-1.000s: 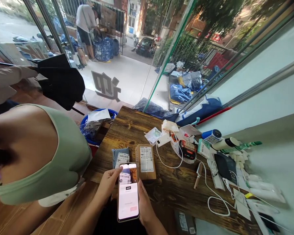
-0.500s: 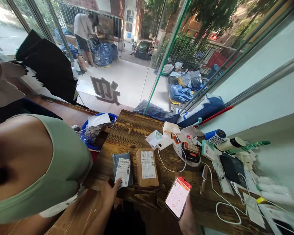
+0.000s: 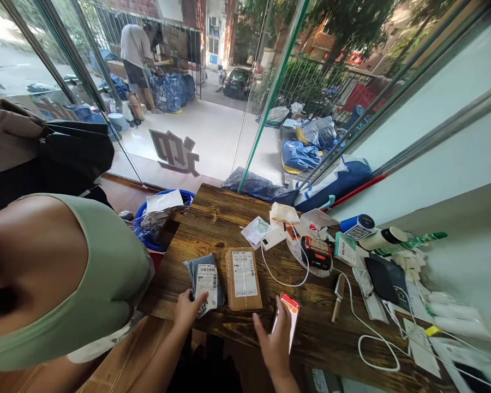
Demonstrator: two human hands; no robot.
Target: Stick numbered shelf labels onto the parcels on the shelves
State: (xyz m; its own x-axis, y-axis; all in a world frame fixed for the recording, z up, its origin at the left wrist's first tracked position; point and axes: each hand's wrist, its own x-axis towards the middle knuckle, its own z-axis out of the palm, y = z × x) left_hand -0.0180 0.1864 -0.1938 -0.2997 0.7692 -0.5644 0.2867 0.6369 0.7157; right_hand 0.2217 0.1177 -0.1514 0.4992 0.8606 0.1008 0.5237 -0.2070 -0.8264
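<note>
My left hand [image 3: 190, 308] grips the near left edge of a grey plastic mailer parcel [image 3: 219, 273], its thumb lying on the white shipping label [image 3: 207, 284]. The parcel rests on the dark wooden table [image 3: 213, 213]. Just right of it lies a brown cardboard box [image 3: 232, 303] with a white label. Back upward and fingers spread, my right hand [image 3: 276, 341] is over a phone [image 3: 293, 313] with a lit red and white screen, at the table's near edge. The hand partly hides the phone; whether they touch I cannot tell.
A knife [image 3: 337, 297] lies right of the phone. White cables, a black and orange device [image 3: 317, 254] and a bottle [image 3: 417, 243] crowd the right side. A person in a green top [image 3: 61, 273] stands close on the left, near a blue bin [image 3: 184, 195].
My right hand has let go of the phone, turned palm down and spread its fingers. The left hand's fingers have closed more on the grey parcel. The black umbrella at left has been lowered and folded.
</note>
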